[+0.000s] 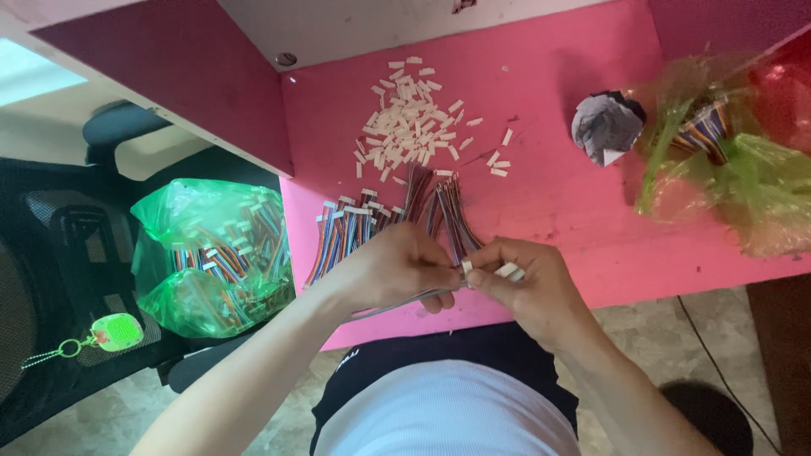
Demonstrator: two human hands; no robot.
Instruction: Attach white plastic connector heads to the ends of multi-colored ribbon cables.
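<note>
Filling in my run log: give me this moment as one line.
left hand: holds wire lead | right hand: pinches white connector | pink table: connector pile, wire bundles

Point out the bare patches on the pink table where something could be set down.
The pink table is bare between the pile of white connectors and the crumpled grey wad. A second bare strip runs along the near edge, right of the right hand and below the green bags. It is crowded around the wire bundles and both hands; left hand.
</note>
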